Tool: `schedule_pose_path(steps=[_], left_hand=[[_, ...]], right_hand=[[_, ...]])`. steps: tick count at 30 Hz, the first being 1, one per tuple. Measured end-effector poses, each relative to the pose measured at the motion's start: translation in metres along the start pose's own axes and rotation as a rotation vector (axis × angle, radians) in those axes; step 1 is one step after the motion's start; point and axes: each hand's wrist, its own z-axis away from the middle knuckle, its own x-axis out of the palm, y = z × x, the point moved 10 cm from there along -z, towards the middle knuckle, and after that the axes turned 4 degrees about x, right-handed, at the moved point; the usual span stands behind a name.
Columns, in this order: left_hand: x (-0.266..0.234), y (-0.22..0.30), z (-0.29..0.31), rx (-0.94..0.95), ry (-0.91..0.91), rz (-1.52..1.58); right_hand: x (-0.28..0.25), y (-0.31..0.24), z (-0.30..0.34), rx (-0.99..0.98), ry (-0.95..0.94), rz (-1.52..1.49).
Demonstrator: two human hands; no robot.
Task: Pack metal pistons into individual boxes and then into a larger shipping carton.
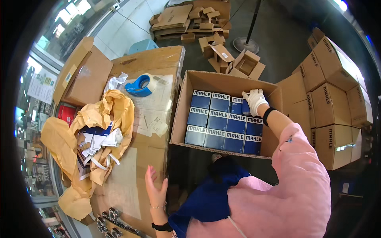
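An open cardboard carton (182,107) stands in front of me, with rows of small blue-and-white boxes (216,119) packed inside. My right hand (255,101), in a white glove, reaches into its far right corner. Its fingers are closed over one blue box (245,108), partly hidden under the glove. That box sits beside others at the back of the rows. My left hand (156,188) is bare and hangs near the table's right edge, fingers apart and holding nothing. A dark band circles each wrist.
On the cardboard-covered table (123,190) lie a blue tape dispenser (139,86), crumpled brown paper (115,107) and several metal parts (113,222). Stacked cartons (331,103) rise at the right. Open empty boxes (246,65) and a pole's round base (246,45) stand beyond the carton.
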Motion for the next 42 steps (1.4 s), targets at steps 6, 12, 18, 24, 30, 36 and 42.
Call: schedule_pose_path(steps=[6, 12, 18, 24, 30, 36, 42], left_hand=[[0.000, -0.005, -0.013, -0.058, 0.040, 0.065], [0.025, 0.012, -0.044, 0.027, -0.085, 0.099], [0.033, 0.024, -0.055, 0.077, -0.143, 0.064], [0.022, 0.015, -0.042, 0.014, -0.160, -0.009], [0.007, -0.003, -0.031, -0.088, -0.099, -0.002], [0.022, 0.011, -0.042, -0.061, -0.146, 0.011], [0.010, 0.001, -0.043, -0.055, -0.062, 0.068]], right_hand=[[-0.047, -0.002, 0.041, -0.057, 0.205, -0.288], [-0.022, -0.082, 0.074, -0.329, 0.049, -0.450], [0.013, -0.048, -0.022, -0.178, -0.222, -0.517], [0.051, -0.034, -0.059, -0.024, -0.101, -0.406], [0.045, -0.041, -0.059, -0.074, -0.025, -0.093], [0.020, -0.028, -0.047, -0.049, 0.039, -0.164], [-0.097, -0.029, 0.031, -0.139, 0.436, -0.476]])
